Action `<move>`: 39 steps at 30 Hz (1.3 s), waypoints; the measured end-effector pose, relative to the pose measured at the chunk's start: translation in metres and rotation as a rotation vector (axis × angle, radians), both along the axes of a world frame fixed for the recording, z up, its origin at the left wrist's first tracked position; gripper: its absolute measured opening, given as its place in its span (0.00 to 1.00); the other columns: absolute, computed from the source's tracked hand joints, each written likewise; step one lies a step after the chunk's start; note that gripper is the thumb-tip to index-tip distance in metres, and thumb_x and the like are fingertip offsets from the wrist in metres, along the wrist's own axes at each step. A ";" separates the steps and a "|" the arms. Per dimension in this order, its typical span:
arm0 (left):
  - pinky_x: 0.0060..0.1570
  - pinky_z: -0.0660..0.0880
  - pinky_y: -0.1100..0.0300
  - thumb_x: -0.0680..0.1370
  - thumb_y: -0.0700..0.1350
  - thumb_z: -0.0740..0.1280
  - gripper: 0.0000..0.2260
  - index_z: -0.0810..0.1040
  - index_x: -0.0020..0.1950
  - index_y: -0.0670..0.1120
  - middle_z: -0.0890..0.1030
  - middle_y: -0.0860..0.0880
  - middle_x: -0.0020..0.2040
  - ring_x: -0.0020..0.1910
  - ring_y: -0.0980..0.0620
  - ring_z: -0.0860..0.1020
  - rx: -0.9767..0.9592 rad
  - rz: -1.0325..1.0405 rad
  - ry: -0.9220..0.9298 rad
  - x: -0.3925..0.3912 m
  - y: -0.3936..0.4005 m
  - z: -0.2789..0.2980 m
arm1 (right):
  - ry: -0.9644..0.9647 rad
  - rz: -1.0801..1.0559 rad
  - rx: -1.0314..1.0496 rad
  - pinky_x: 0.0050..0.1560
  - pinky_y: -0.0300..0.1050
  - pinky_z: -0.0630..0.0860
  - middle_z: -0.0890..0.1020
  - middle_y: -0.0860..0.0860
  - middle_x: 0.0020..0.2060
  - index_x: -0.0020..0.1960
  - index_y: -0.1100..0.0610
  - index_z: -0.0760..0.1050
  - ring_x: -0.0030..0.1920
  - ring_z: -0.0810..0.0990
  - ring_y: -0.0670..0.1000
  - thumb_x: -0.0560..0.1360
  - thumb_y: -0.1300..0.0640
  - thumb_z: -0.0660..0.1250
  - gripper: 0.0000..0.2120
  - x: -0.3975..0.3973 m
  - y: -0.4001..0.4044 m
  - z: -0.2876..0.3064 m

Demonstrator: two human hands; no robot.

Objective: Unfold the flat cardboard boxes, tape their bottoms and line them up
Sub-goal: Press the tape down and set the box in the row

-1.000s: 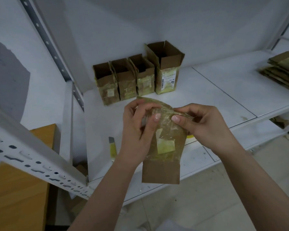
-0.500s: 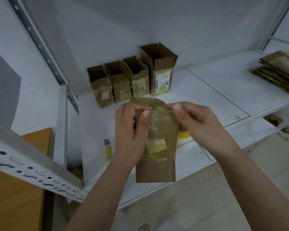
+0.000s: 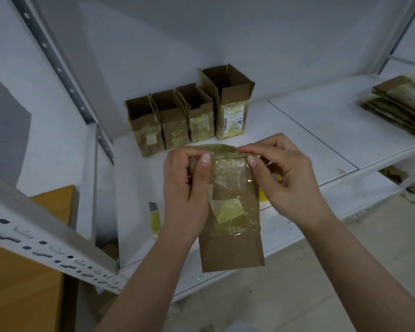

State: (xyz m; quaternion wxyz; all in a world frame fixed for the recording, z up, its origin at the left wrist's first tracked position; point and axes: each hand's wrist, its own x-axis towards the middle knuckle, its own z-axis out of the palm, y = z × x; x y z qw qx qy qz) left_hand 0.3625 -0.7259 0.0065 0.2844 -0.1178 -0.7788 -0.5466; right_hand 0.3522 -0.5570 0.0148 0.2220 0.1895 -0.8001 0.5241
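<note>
left hand [image 3: 186,188] and right hand [image 3: 288,178] pinching taped cardboard box [image 3: 230,212] above shelf [image 3: 321,130]

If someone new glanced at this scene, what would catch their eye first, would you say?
Most likely the tape-covered cardboard box held up in the centre, the left hand and right hand both pinching its upper end. Behind it, four opened boxes stand in a row at the back of the white shelf, with a stack of flat boxes at far right.

Right hand [image 3: 285,178]: thumb shifted from across the taped top of the held box [image 3: 230,207] to its upper right edge; box now slightly more upright, mid-frame.
</note>
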 end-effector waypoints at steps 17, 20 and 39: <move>0.53 0.75 0.41 0.76 0.52 0.66 0.08 0.77 0.53 0.51 0.78 0.46 0.51 0.54 0.44 0.77 0.054 -0.180 -0.005 0.001 0.002 -0.009 | 0.049 0.102 -0.115 0.46 0.29 0.71 0.82 0.54 0.47 0.55 0.61 0.81 0.46 0.80 0.41 0.75 0.61 0.67 0.09 0.002 -0.004 -0.014; 0.54 0.76 0.44 0.74 0.49 0.69 0.06 0.78 0.50 0.51 0.79 0.46 0.49 0.52 0.47 0.78 0.105 -0.157 0.023 0.002 0.004 -0.011 | 0.043 0.105 -0.129 0.45 0.29 0.71 0.81 0.53 0.45 0.53 0.62 0.81 0.45 0.80 0.41 0.74 0.61 0.68 0.09 0.002 -0.006 -0.018; 0.44 0.69 0.72 0.80 0.42 0.65 0.08 0.82 0.55 0.46 0.77 0.53 0.45 0.46 0.61 0.75 -0.132 -0.197 0.101 -0.020 0.001 -0.001 | 0.101 -0.036 -0.124 0.46 0.31 0.72 0.82 0.48 0.45 0.52 0.56 0.81 0.44 0.80 0.40 0.76 0.59 0.69 0.06 -0.009 0.006 -0.014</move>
